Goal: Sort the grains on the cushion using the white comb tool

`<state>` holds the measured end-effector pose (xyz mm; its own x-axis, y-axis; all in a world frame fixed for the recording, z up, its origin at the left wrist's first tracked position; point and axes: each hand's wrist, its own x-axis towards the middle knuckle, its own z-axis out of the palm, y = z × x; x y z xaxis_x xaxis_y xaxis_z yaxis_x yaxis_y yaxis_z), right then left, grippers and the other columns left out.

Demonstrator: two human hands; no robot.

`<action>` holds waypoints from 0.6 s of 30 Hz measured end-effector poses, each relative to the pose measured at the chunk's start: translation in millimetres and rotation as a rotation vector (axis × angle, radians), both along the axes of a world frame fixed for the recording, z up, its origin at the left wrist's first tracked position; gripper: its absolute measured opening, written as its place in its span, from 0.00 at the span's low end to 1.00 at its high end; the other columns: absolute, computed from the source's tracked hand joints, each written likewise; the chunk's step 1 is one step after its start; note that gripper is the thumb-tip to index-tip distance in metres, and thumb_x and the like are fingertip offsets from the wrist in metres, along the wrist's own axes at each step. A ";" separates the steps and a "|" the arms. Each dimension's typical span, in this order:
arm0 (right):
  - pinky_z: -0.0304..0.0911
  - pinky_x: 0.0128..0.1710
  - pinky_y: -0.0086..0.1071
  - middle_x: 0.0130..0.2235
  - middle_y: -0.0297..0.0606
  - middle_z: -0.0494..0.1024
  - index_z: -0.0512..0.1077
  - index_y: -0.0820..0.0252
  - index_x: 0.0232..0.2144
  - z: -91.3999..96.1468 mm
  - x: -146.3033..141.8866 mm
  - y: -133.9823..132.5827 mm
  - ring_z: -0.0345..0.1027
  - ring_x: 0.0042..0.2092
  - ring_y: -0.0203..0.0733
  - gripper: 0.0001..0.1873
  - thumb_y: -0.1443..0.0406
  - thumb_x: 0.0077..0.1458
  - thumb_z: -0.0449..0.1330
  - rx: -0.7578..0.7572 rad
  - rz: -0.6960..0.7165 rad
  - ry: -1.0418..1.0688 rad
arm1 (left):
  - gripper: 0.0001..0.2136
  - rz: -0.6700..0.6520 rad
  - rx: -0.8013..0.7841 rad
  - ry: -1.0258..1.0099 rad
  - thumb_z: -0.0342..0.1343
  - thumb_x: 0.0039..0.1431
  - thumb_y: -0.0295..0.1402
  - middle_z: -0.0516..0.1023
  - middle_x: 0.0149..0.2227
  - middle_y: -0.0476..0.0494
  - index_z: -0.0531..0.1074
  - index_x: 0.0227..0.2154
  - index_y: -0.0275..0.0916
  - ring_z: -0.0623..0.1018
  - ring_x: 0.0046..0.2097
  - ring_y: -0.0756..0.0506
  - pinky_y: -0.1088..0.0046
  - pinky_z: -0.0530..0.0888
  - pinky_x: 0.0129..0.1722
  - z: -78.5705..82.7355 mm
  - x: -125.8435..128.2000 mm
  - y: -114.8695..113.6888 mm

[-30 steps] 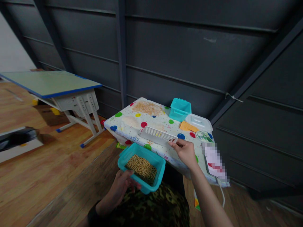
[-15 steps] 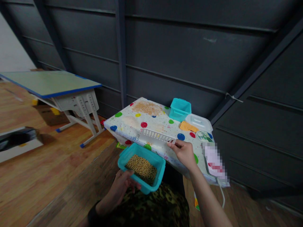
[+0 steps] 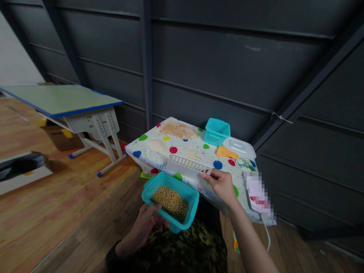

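My left hand (image 3: 150,220) is closed on the near left side of a teal plastic container (image 3: 189,192). Round yellow-tan beans (image 3: 170,200), like soybeans, lie in it, with some green ones at the right end. The container is held over my lap, in front of the table edge. My right hand (image 3: 222,185) pinches the right end of a white slotted plastic piece (image 3: 182,171). That piece is held lengthwise over the near edge of the table, just beyond the container. Whether it touches the cloth I cannot tell.
A spotted cloth covers the table (image 3: 196,146), with spread grains (image 3: 176,129) and a pale heap (image 3: 157,146) on it. Behind stand another teal container (image 3: 214,138), a clear lid (image 3: 240,147) and an orange cloth (image 3: 226,152). A green-topped desk (image 3: 62,98) is left; a dark wall rises behind.
The white slotted piece has tilted slightly in my right hand, and its left end is a little lower. The teal container and my left hand have stayed practically still.
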<state>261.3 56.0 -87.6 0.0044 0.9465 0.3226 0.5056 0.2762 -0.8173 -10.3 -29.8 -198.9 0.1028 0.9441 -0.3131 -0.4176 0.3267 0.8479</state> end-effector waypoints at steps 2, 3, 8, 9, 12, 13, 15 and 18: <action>0.50 0.26 0.33 0.21 0.31 0.66 0.71 0.57 0.18 0.5 -0.2 -0.7 0.54 0.26 0.37 0.27 0.45 0.56 0.67 0.006 -0.009 0.011 | 0.17 0.019 0.000 -0.011 0.71 0.49 0.50 0.83 0.17 0.41 0.77 0.24 0.42 0.80 0.19 0.41 0.71 0.70 0.17 -4.9 0.1 0.2; 0.50 0.26 0.33 0.20 0.31 0.66 0.71 0.56 0.18 0.8 -0.3 -0.9 0.54 0.26 0.37 0.27 0.45 0.56 0.67 0.012 -0.016 0.016 | 0.17 0.029 0.001 -0.020 0.71 0.49 0.50 0.83 0.17 0.42 0.77 0.25 0.42 0.80 0.19 0.41 0.71 0.70 0.17 -8.0 0.1 0.4; 0.50 0.26 0.33 0.20 0.31 0.65 0.71 0.57 0.17 0.2 -0.2 -0.5 0.54 0.25 0.37 0.27 0.45 0.56 0.67 0.024 -0.027 -0.002 | 0.16 0.046 0.006 -0.040 0.70 0.52 0.48 0.82 0.16 0.42 0.78 0.26 0.41 0.80 0.19 0.41 0.71 0.69 0.16 -22.9 0.2 1.9; 0.51 0.26 0.33 0.20 0.32 0.66 0.72 0.57 0.17 -0.4 0.1 -0.6 0.55 0.25 0.37 0.27 0.46 0.56 0.67 0.018 -0.024 -0.008 | 0.15 0.055 0.006 -0.045 0.70 0.52 0.48 0.82 0.16 0.42 0.78 0.26 0.41 0.80 0.18 0.41 0.71 0.69 0.16 -24.9 0.3 2.0; 0.52 0.27 0.34 0.22 0.34 0.70 0.78 0.59 0.21 -2.8 0.8 -1.7 0.58 0.26 0.38 0.25 0.46 0.57 0.67 -0.001 -0.018 -0.012 | 0.15 0.070 0.007 -0.058 0.70 0.52 0.48 0.82 0.16 0.44 0.77 0.27 0.42 0.79 0.18 0.41 0.71 0.68 0.16 -28.2 0.4 2.0; 0.52 0.28 0.34 0.22 0.34 0.71 0.79 0.59 0.22 -3.7 0.9 -2.4 0.59 0.27 0.39 0.24 0.46 0.57 0.67 -0.005 -0.016 -0.012 | 0.14 0.065 0.008 -0.059 0.69 0.53 0.48 0.82 0.16 0.44 0.77 0.27 0.42 0.80 0.19 0.41 0.71 0.69 0.16 -28.5 0.3 1.7; 0.52 0.28 0.34 0.22 0.34 0.71 0.79 0.59 0.22 -5.4 0.7 -4.1 0.59 0.27 0.39 0.25 0.46 0.58 0.67 -0.009 -0.014 -0.012 | 0.14 0.054 0.008 -0.060 0.69 0.53 0.48 0.81 0.17 0.45 0.77 0.28 0.43 0.80 0.19 0.41 0.71 0.69 0.17 -27.9 -0.2 1.0; 0.52 0.28 0.34 0.22 0.33 0.70 0.77 0.58 0.20 -7.8 -0.1 -6.7 0.57 0.27 0.38 0.26 0.45 0.59 0.67 -0.019 -0.003 -0.018 | 0.15 0.049 0.006 -0.052 0.70 0.53 0.49 0.82 0.17 0.45 0.76 0.28 0.43 0.80 0.20 0.41 0.71 0.70 0.17 -25.5 -0.8 0.0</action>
<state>261.2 49.2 -95.4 0.0012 0.9526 0.3043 0.5209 0.2592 -0.8133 -11.1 -29.8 -224.4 0.0727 0.9504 -0.3025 -0.4761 0.2996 0.8268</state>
